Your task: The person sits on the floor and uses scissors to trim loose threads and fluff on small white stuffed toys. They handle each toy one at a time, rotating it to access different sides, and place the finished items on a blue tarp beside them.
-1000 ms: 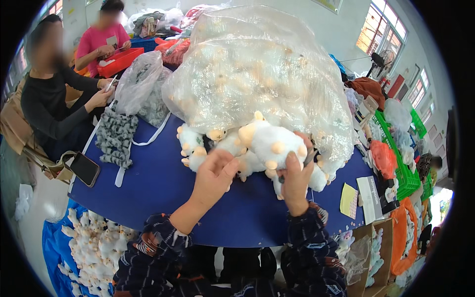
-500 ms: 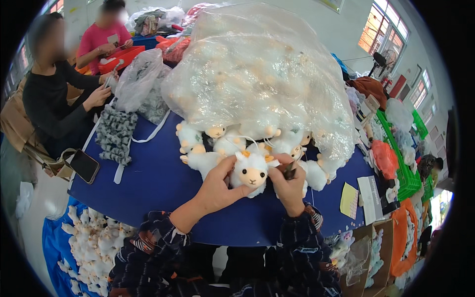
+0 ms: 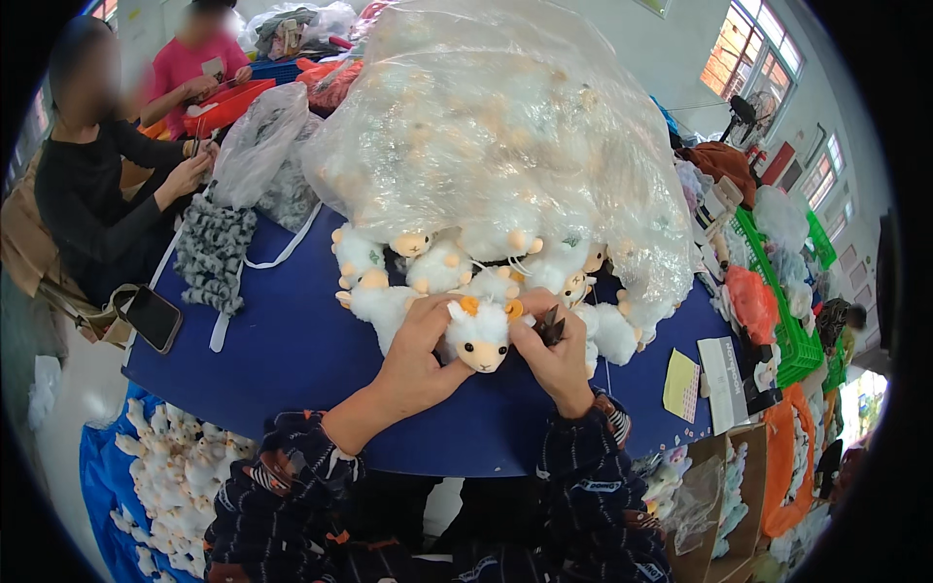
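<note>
My left hand (image 3: 416, 355) is closed round the side of a white plush sheep (image 3: 480, 342) with an orange-yellow horn on each side of its head, thumb beside its cheek. The sheep's face tilts down toward me. My right hand (image 3: 556, 361) pinches the sheep's other side near its horn. Tucked in that same hand is a small dark pointed tool (image 3: 552, 328), seemingly thread snips, partly hidden by the fingers. Just beyond my hands, more white plush sheep (image 3: 442, 267) lie on the blue table (image 3: 292, 355).
A big clear plastic bag (image 3: 486, 126) full of plush toys covers the table's far side. To the left are grey curly fabric (image 3: 216, 257), a phone (image 3: 154, 319) and two people. A yellow paper (image 3: 682, 384) and white box (image 3: 721, 381) lie right; more plush toys (image 3: 185, 466) sit lower left.
The sheep's head has tipped further downward and turned slightly between my hands, and both hands have shifted a little left. The whole view has also shifted slightly.
</note>
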